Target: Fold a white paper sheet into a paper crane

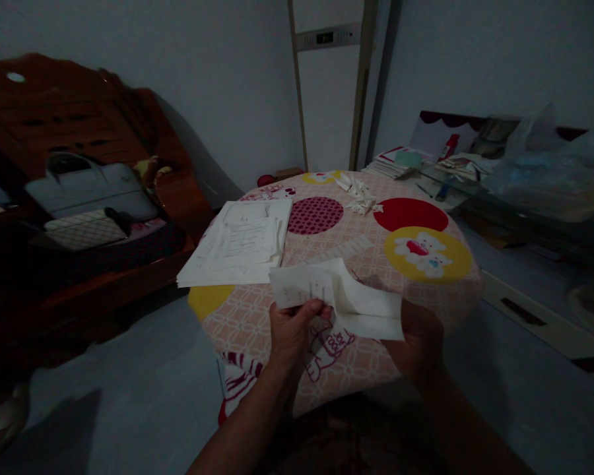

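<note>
A white sheet of paper [366, 305], creased and bent near its middle, is stretched between my two hands above the near part of the table. My left hand [293, 330] pinches its left part between thumb and fingers, where faint print shows. At the right end my right hand [418, 336] is closed on the paper, its fingers partly hidden. Just beyond lies a narrow printed paper strip [344, 249] on the tablecloth. To the left rests a stack of papers [202, 257], with smaller written sheets [245, 241] on top.
The round table wears a patterned tablecloth [361, 376]. White paper scraps [361, 198] are heaped toward its far side. A wooden bench [173, 191] with bags [96, 191] stands left. A glass-topped cabinet [534, 204] with plastic bags [549, 165] stands right; a tall white unit [327, 99] is behind.
</note>
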{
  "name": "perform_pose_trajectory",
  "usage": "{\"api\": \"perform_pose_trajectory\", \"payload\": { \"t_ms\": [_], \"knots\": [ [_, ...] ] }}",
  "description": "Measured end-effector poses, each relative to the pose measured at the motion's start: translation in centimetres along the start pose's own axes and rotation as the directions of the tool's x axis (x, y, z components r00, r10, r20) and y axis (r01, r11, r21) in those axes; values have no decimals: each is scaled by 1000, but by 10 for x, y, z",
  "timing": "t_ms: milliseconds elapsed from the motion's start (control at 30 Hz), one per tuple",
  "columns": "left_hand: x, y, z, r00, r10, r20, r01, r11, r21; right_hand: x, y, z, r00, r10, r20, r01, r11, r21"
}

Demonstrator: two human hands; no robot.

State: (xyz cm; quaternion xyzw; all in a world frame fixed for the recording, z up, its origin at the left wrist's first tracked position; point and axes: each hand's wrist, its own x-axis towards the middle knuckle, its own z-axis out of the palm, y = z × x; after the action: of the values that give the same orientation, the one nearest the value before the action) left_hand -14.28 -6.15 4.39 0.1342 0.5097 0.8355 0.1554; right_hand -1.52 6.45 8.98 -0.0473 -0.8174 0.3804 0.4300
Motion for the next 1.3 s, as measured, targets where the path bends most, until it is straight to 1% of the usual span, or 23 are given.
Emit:
{"api": "perform_pose_trajectory", "payload": {
  "t_ms": [33,67,100,133,200,233,300,367,467,533,600,633,700,800,833,900,967,1067,1133,1233,1300],
  "knots": [
    [-1,1,1,1000,3,1,-3,1000,2,-1,0,1,995,96,-36,-95,995,26],
    [-2,3,3,1000,4,4,-4,1000,11,-2,1,2,977,204,-69,-199,978,69],
    [-4,4,4,1000,1,9,-2,1000,23,-3,3,3,946,312,-87,-300,945,132],
    [-5,6,5,1000,-3,16,3,999,36,-4,5,5,909,408,-89,-382,899,214],
    [-8,10,8,1000,-21,23,20,998,59,-5,10,10,842,538,-30,-480,775,411],
    [-9,12,10,999,-33,22,31,997,67,-6,12,12,820,572,19,-501,700,509],
    [-11,14,12,999,-45,20,43,996,77,-5,15,17,790,603,108,-507,545,668],
    [-12,15,13,998,-45,32,43,996,77,-4,16,21,771,619,153,-491,425,761],
    [-12,15,13,996,-46,78,42,998,54,-3,16,23,752,631,189,-467,309,828],
    [-12,15,12,993,-49,110,46,999,29,-2,16,22,756,609,240,-481,269,834],
    [-11,13,10,990,-44,133,43,999,13,-2,16,20,772,572,278,-504,284,816],
    [-10,12,10,989,-37,142,36,999,11,-2,16,19,783,554,282,-511,316,799],
    [-8,9,8,989,-10,146,9,1000,13,-3,16,17,814,527,245,-504,430,749],
    [-5,2,6,993,30,115,-33,999,20,-6,15,16,868,490,86,-434,663,609],
    [-4,0,6,994,33,106,-36,999,23,-7,14,16,881,473,25,-406,726,555],
    [-3,-2,5,994,24,104,-29,999,43,-7,11,15,895,442,-61,-366,806,465],
    [-2,-1,5,992,20,124,-29,997,74,-6,8,14,908,412,-75,-349,842,411],
    [-2,3,4,985,40,170,-59,992,110,-2,5,11,936,352,-27,-320,878,355],
    [-2,6,3,981,31,189,-53,992,114,0,4,10,944,329,-8,-309,892,330],
    [-1,7,5,986,-37,164,29,998,56,2,4,11,938,348,-1,-324,875,359],
    [-1,8,8,987,-83,136,85,996,-12,2,6,14,918,396,-7,-361,842,400]
  ]
}}
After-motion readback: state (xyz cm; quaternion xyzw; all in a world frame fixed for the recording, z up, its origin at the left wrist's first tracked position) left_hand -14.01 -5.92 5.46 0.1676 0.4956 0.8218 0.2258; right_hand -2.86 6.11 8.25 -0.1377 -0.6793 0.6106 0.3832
